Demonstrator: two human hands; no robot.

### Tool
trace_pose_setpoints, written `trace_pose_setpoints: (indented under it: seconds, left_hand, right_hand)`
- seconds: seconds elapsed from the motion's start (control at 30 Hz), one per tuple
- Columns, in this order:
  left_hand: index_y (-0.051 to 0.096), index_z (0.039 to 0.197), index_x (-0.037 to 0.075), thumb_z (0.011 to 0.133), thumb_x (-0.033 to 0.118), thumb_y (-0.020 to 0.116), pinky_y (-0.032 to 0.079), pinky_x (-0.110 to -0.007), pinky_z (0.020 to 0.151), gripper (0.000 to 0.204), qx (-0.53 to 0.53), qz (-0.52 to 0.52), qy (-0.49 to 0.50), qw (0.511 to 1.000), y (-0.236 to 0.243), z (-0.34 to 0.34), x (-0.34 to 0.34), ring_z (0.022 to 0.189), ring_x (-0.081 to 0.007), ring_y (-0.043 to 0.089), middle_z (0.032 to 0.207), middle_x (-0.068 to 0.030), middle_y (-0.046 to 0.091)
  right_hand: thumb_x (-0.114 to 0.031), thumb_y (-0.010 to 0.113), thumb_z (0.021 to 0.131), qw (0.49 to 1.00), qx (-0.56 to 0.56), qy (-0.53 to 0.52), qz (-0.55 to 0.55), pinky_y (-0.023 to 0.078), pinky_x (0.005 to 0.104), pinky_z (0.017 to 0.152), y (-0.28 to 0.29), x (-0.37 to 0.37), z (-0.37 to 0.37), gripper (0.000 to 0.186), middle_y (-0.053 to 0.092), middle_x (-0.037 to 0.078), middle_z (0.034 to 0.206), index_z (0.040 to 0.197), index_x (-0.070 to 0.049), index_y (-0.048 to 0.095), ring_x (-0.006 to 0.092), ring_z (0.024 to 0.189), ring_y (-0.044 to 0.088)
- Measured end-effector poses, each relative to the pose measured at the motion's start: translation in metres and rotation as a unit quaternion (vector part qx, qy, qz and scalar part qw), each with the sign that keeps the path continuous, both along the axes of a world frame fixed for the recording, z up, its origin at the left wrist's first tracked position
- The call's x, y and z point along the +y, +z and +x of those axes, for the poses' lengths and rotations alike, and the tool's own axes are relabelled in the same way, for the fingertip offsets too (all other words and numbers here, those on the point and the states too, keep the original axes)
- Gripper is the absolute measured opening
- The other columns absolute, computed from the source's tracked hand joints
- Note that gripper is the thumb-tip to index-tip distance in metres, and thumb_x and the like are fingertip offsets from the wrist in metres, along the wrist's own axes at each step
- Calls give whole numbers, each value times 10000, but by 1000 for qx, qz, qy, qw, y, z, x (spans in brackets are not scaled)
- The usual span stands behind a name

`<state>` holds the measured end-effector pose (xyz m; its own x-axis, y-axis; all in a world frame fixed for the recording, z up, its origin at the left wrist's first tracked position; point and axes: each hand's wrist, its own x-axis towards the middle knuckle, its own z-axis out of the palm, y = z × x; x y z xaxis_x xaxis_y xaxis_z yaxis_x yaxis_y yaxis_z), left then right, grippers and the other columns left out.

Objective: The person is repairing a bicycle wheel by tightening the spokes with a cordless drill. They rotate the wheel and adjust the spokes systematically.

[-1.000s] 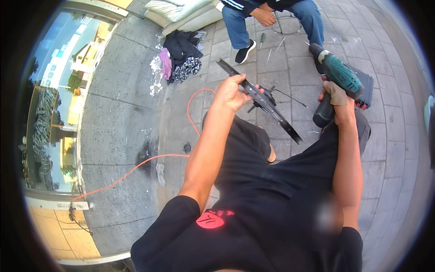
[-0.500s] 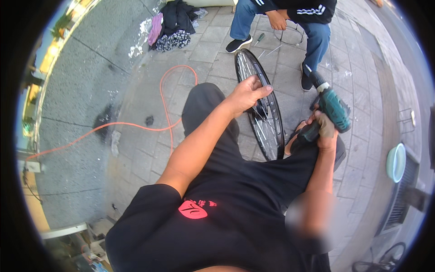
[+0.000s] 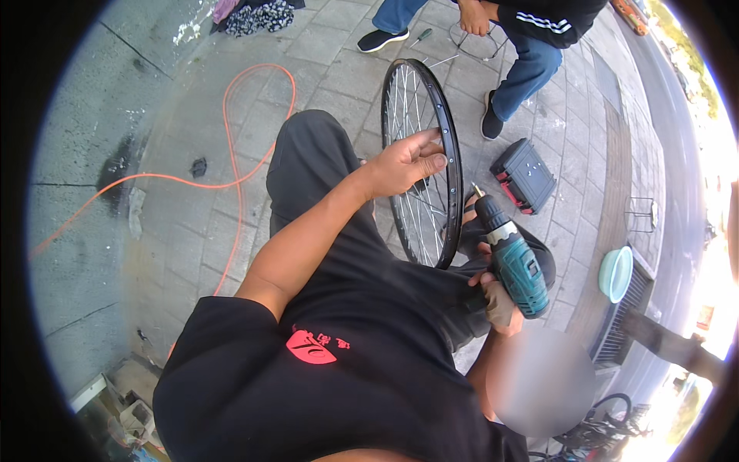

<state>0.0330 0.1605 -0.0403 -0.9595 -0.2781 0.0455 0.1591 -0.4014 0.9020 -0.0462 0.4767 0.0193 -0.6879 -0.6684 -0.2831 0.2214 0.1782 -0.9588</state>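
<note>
A bicycle wheel with a black rim [image 3: 453, 192] and thin silver spokes stands upright between my knees, with no tyre on it. My left hand [image 3: 404, 163] grips the rim at its near side, thumb toward me and fingers partly hidden behind it. In my right hand [image 3: 496, 302] is a teal and black cordless drill [image 3: 519, 266], held by its handle over my right thigh. The drill's bit [image 3: 477, 189] points up and toward the wheel, a short way right of the rim and apart from it.
Across from me sits a person in jeans [image 3: 530, 73]. A dark toolbox [image 3: 525, 175] with small pieces on its lid lies on the paving, right of the wheel. An orange hose [image 3: 185, 179] loops at left. A screwdriver [image 3: 421, 36] lies ahead; a pale green basin [image 3: 616, 275] stands at right.
The drill has swung closer to the wheel, its bit now nearer the rim. My left hand stays on the rim. The view has shifted, and the toolbox shows in full.
</note>
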Motion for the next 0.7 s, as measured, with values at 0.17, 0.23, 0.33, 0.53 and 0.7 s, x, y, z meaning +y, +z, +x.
trace_pose_setpoints:
  seconds: [0.17,0.23,0.33,0.53,0.7]
  left_hand:
    - [372,1590,-7,1094,59,638,541,-349,1059,567,48,15,94,994,-23,-5,21,1220,-202,668,1421,-172,636]
    - [403,1542,8,1085,33,638,552,-349,1040,514,106,32,159,981,-39,-10,42,1200,-201,681,1425,-174,615]
    - [591,1361,34,1006,31,719,534,-401,1073,378,141,-238,210,938,-62,-20,57,1248,-248,675,1513,-152,514]
    - [787,1224,157,933,170,843,443,-452,1125,297,148,-272,107,945,-75,-58,67,1177,-224,690,1534,-107,471]
    - [814,1182,226,927,275,856,355,-450,1081,262,132,-297,82,942,-90,-94,104,1172,-207,681,1454,-60,493]
  right_hand:
    - [15,645,871,999,-38,-18,13,563,339,775,3,-14,19,444,673,201,1403,1315,22,639,236,831,730]
    - [22,602,880,999,-41,-21,-24,523,298,785,-1,-25,26,493,720,150,1289,1372,30,635,184,830,709]
    - [-88,689,879,1000,-23,-17,2,574,358,789,-18,-16,18,444,652,228,1425,1301,31,623,246,825,731]
    - [-140,697,921,995,-39,-62,-66,627,396,762,-18,-8,6,403,687,234,1354,1277,23,602,255,797,738]
    - [-80,678,949,992,9,-126,14,617,418,821,9,34,-8,370,692,138,1111,1294,38,622,232,829,719]
